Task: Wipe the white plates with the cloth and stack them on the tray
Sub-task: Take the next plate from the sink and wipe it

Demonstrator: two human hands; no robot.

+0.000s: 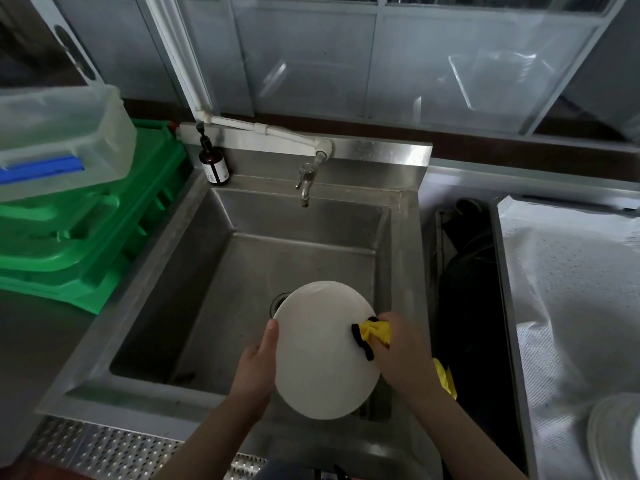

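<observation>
Plate, 1 in hand, held tilted over the sink at lower centre: rigid, smooth, probably slippery and breakable, best gripped by the rim. Left hand grasps its left edge, thumb over the rim. Right hand clenches 1 soft yellow cloth against its right side. More plates, count unclear, sit at lower right. Green trays, about 3, are stacked at left.
</observation>
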